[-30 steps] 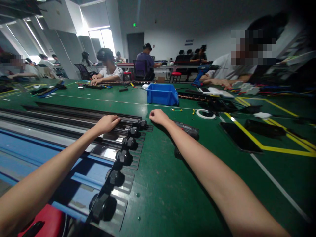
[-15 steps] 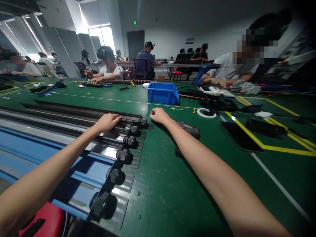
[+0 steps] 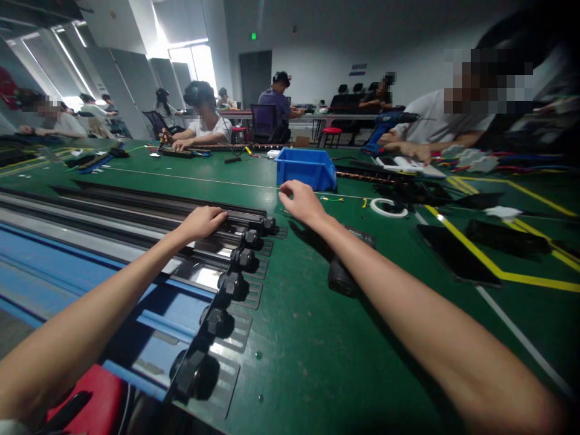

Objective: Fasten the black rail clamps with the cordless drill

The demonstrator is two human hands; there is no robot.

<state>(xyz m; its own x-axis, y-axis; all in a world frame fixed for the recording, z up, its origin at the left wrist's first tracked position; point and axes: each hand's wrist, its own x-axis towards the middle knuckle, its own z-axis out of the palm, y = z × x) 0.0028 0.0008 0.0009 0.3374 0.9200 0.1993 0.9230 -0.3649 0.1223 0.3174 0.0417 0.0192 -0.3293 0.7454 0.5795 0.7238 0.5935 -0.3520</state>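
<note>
My left hand [image 3: 205,222] lies over one of the far black rails [image 3: 176,208], its fingers curled round the rail close to the right end. The rails lie side by side, each end carrying a large black nut-like fitting [image 3: 247,258] and a slotted flat plate [image 3: 226,380]. My right hand [image 3: 302,202] hovers just in front of the blue bin [image 3: 306,166], past the rail ends. Its fingers are curled towards the thumb; a small thin thing shows below them, but I cannot make out what it is. Under my right forearm lies a dark power tool [image 3: 343,279], partly hidden.
Blue channel profiles [image 3: 181,296] lie nearest me, above a red stool [image 3: 97,399]. Rightward are a white ring [image 3: 388,208], a flat black panel [image 3: 457,254] and yellow tape lines. Across the green table, a person in white sits beside a blue drill [image 3: 383,130]; other people work farther back.
My right hand has lifted away from the rail ends towards the blue bin, uncovering more of the power tool. My left hand stays on the rail. The view has shifted slightly.
</note>
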